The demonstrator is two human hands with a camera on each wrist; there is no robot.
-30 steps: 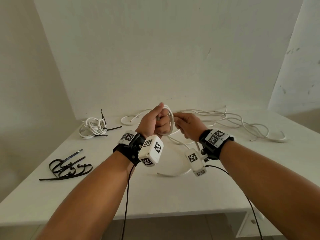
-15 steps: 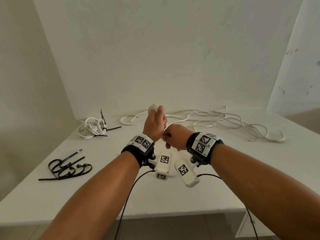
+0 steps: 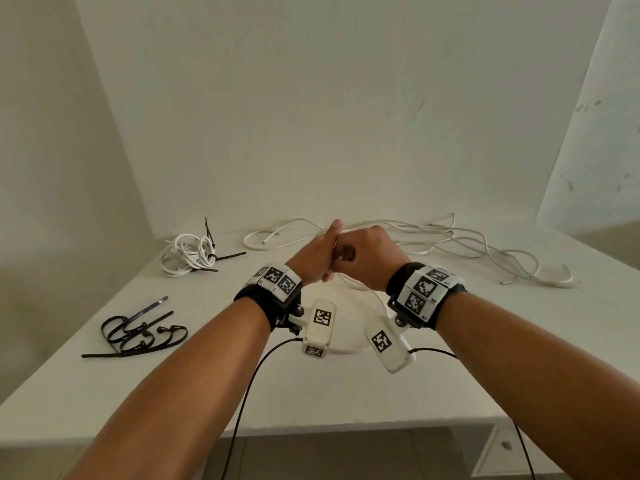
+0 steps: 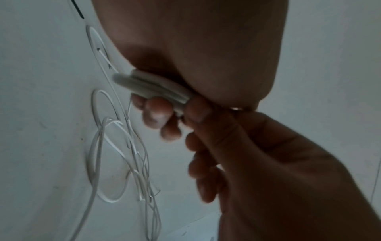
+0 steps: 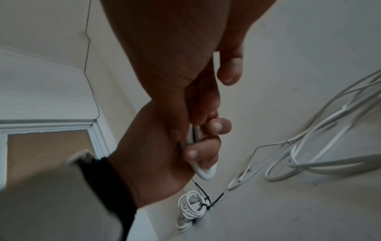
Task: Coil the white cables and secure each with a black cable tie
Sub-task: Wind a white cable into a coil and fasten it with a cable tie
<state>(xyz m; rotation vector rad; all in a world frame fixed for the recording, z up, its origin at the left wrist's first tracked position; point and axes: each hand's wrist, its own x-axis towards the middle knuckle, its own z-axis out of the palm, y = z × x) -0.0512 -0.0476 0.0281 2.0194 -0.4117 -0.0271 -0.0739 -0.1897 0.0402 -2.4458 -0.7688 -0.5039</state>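
While held mid-frame above table (image 3: pixel 346 393), cable (image 4: pixel 152 86) loops clenched in left hand (image 3: pixel 313 258); right hand (image 3: pixel 367 256) pinching same bundle; judged light, springy; grip at loop crossing.

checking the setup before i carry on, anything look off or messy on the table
Nothing looks damaged or spilled. The loose white cables sprawl tangled at the table's far right, still uncoiled. The finished coil far left has long untrimmed tie tails sticking out.

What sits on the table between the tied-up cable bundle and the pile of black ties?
Nothing: between the bundle and the ties, the head view shows bare table.
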